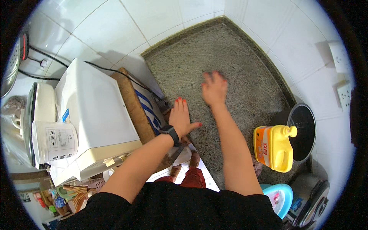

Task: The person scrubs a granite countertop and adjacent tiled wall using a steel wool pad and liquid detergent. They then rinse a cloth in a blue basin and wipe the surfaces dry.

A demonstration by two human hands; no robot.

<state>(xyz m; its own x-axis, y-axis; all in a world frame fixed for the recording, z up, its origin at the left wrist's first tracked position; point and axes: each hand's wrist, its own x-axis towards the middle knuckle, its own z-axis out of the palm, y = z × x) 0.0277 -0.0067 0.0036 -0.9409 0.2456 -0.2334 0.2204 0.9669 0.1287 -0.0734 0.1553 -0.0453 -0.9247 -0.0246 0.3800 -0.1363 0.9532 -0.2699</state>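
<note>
My left hand (pixel 180 118), with a dark watch (pixel 171 132) on its wrist, lies palm down with fingers extended at the left edge of the grey speckled stone countertop (pixel 244 86). Farther forward and to the right, my right hand (pixel 215 87) is over the counter surface. Its fingers are spread and blurred; something dark shows between them, too unclear to name. To the right of my right forearm stands a yellow jug-shaped detergent bottle (pixel 280 152) with a handle and an orange label bearing writing.
A black inner cooking pot (pixel 306 132) stands behind the bottle. Nearer me are a turquoise basin (pixel 286 195) and a dark-lidded appliance (pixel 309 198). A white appliance (pixel 100 106), a labelled white tub (pixel 61 141) and a black cable (pixel 126 74) are at left. White tiled walls border the counter.
</note>
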